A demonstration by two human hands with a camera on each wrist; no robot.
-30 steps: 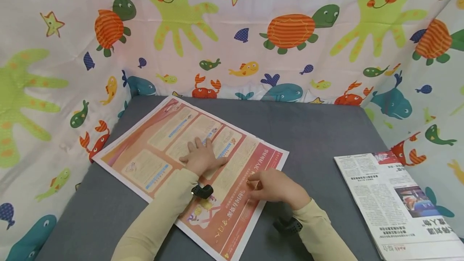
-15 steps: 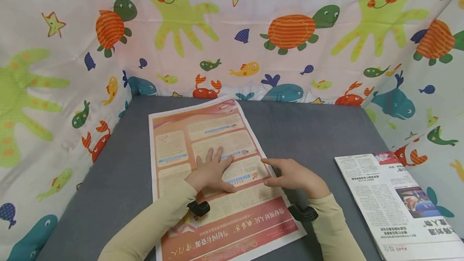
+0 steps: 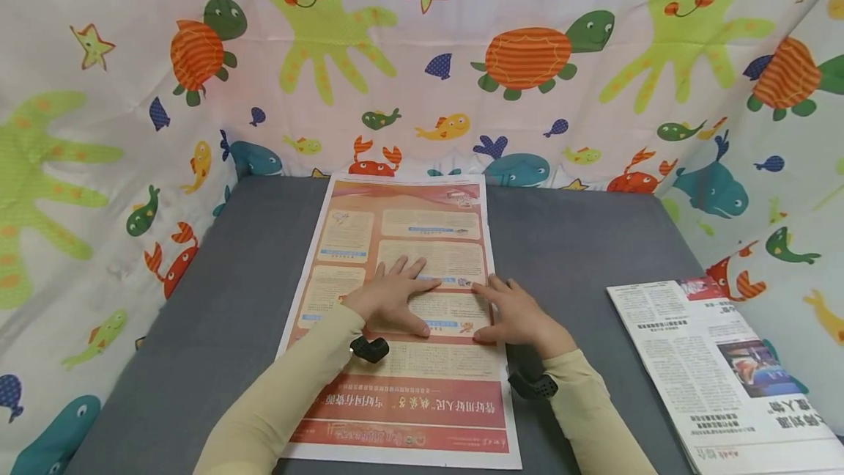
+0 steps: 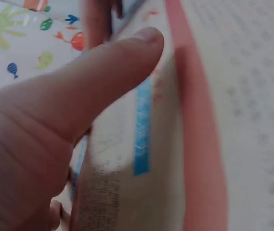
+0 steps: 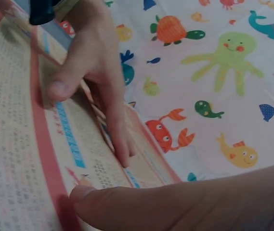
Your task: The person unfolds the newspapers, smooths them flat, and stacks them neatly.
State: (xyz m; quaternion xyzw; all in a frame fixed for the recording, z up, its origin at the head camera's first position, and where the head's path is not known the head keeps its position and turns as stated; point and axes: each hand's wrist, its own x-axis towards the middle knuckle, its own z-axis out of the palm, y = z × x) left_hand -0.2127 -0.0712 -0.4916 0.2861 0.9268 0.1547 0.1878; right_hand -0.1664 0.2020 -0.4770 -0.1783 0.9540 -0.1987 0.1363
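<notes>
A folded newspaper (image 3: 422,365) with orange-red panels and cream text boxes lies lengthwise in front of me on the grey tabletop, its print upside down. My left hand (image 3: 392,299) rests on its middle with fingers and thumb spread. On the right edge, my right hand (image 3: 521,314) touches the paper, its fingers extended and the thumb apart. In the left wrist view the thumb (image 4: 112,77) stretches over the page beside a blue strip. The right wrist view has the right thumb (image 5: 122,204) on the page, with the left hand (image 5: 96,62) beyond.
A stack of newspapers (image 3: 705,358) lies at the right side of the grey tabletop (image 3: 560,240). A white cloth (image 3: 409,42) printed with sea animals hangs behind and on both sides. Each wrist wears a black camera band (image 3: 369,349).
The newspaper has turned from a slant to nearly straight. My left hand stayed on it throughout. My right hand moved away from the page's lower part and now touches its right edge.
</notes>
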